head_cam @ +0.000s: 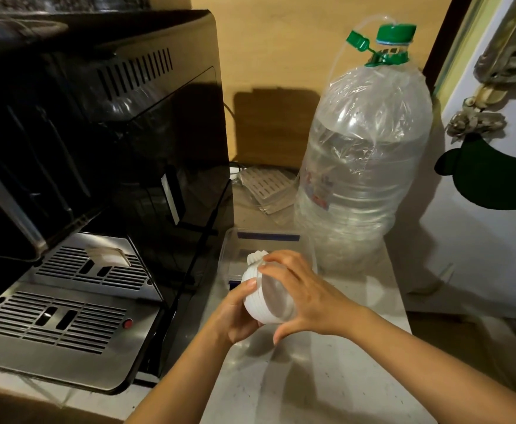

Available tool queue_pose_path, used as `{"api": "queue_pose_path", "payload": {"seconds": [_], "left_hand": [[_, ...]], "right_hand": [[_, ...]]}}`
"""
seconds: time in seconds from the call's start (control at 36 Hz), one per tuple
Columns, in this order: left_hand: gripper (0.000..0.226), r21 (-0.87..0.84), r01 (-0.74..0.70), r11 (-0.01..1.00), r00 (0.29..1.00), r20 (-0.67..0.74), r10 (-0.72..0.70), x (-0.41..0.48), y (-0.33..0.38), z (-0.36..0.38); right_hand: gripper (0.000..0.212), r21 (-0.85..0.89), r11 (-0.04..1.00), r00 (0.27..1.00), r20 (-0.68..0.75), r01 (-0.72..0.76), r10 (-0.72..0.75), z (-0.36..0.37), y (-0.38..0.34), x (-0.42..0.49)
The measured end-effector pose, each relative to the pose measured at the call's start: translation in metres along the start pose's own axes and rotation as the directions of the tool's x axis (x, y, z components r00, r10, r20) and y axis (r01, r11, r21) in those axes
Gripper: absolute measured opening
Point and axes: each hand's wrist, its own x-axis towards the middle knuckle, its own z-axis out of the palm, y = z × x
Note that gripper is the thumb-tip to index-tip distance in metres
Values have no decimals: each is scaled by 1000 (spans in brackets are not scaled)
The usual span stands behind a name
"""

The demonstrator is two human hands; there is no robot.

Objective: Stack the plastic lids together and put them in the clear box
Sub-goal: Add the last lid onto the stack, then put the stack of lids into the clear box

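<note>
Above the pale counter (327, 377), both hands grip a stack of round white plastic lids (258, 296): left hand (235, 316) fingers curled underneath, right hand (299, 289) fingers spread over it, near the clear rectangular plastic box (229, 249).

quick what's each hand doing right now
Left hand: closed around the stack of white round plastic lids, gripping from below.
Right hand: fingers spread over the same stack, holding it.

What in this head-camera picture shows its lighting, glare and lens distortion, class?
Head view: warm, dim light; the water bottle casts a dark shadow on the wall behind; glare streaks its plastic wrap and the black coffee machine; wide-angle bending curves the machine's edges; the lid stack looks slightly soft.
</note>
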Motion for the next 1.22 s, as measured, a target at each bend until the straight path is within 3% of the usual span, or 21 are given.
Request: {"api": "queue_pose_path", "payload": {"seconds": [0.44,0.56,0.69,0.86,1.0,1.11,1.22], "left_hand": [[71,97,83,992,996,28,-86,4,8,0],[63,123,92,988,995,35,-97,6,7,-1],[56,106,81,991,997,-5,-81,11,4,-3],[78,110,29,994,992,-125,-16,19,6,-4],[71,243,4,970,980,-192,44,25,14,-2],[75,131,-39,991,980,-191,64,32,21,-7],[43,138,-81,987,960,-255,114,39,27,-10]], "right_hand": [[90,4,994,992,-65,112,-111,13,17,1],[89,15,993,989,-85,119,-117,17,22,3],[90,34,997,998,-16,64,-64,14,26,5],[89,-32,998,995,77,-62,64,12,30,12],[90,-83,995,998,-42,-50,47,11,32,19],[93,-122,992,988,-156,-2,-17,8,42,23],[94,-118,993,964,-260,19,-50,-3,51,28]]}}
